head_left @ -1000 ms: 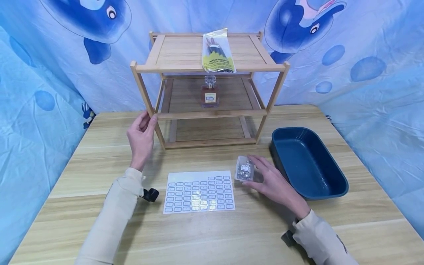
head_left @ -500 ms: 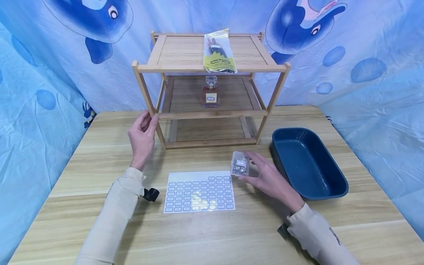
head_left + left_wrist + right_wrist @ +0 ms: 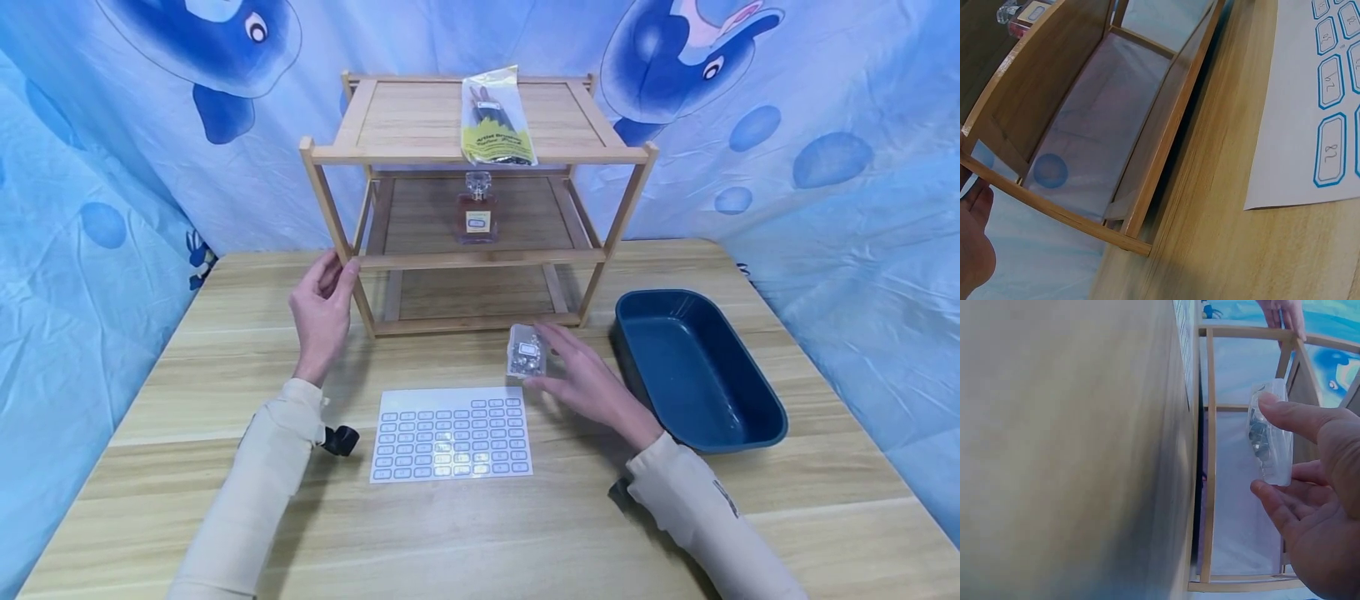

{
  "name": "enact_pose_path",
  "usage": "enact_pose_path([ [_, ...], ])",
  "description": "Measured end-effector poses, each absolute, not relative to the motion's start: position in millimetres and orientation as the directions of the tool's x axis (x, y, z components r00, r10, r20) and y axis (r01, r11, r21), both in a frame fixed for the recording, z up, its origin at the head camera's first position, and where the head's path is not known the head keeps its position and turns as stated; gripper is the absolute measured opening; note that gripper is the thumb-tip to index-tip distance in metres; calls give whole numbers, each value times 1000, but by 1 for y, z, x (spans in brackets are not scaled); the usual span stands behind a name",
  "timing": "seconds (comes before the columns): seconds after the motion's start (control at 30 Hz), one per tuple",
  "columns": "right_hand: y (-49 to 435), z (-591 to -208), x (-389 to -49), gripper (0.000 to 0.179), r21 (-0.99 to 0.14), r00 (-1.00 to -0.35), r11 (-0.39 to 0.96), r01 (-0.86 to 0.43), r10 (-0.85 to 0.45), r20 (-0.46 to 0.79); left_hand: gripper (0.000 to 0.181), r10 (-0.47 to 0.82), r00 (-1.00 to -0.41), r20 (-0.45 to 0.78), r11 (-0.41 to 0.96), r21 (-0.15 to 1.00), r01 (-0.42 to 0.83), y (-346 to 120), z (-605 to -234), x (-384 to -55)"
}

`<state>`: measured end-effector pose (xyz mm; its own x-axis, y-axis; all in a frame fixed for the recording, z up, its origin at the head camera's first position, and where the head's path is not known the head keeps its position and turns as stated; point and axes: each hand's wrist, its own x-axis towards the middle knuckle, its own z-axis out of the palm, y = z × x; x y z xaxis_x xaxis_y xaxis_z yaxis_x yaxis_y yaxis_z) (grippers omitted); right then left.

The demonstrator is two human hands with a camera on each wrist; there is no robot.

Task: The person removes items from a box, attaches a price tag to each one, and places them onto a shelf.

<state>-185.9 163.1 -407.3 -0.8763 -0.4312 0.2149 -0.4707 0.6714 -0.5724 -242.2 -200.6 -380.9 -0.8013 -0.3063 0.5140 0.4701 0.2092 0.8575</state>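
Note:
A small clear plastic box (image 3: 527,352) of shiny metal bits, with a white label on top, is pinched between the thumb and fingers of my right hand (image 3: 585,379). In the right wrist view the box (image 3: 1270,431) is clear of the table, in front of the wooden shelf's lower level. My left hand (image 3: 322,312) grips the front left post of the three-level wooden shelf (image 3: 480,260), near the middle board. A perfume bottle (image 3: 477,212) with a label stands on that middle board. On the top board lies a packet of artist brushes (image 3: 497,117).
A white sheet of numbered blue-framed labels (image 3: 452,435) lies flat on the wooden table (image 3: 450,542) between my arms. At the right stands a dark blue basin (image 3: 697,371). A blue curtain (image 3: 840,275) with cartoon figures hangs behind.
My right hand has carried the plastic box leftward and toward the shelf, off the table. The left hand stays on the shelf post.

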Motion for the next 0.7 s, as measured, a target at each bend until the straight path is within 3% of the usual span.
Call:
enact_pose_path([
  [0.3,153,-407,-207,86,-602,-891,670,-435,-415,182,37,-323,-797,509,238,859,452,-200,-383,-245],
  [0.7,140,-410,-231,80,-593,-876,658,-465,-440,199,38,-323,-792,518,268,853,448,-186,-361,-223],
])
